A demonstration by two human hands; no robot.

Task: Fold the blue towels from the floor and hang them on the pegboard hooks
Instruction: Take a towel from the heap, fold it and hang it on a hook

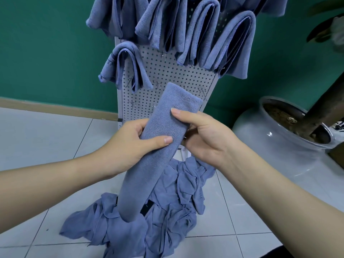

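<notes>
Now, step: drape folded towel (160, 146) over a free hook (156, 84) mid-pegboard (167, 71).
Hands: left hand (130, 146), right hand (202, 135) both pinching it.
Tip: keep folds aligned.

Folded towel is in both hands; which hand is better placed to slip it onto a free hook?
Probably the right hand: it holds the folded towel nearer its top end, close to the bare hooks on the pegboard. The left hand grips lower.
</notes>
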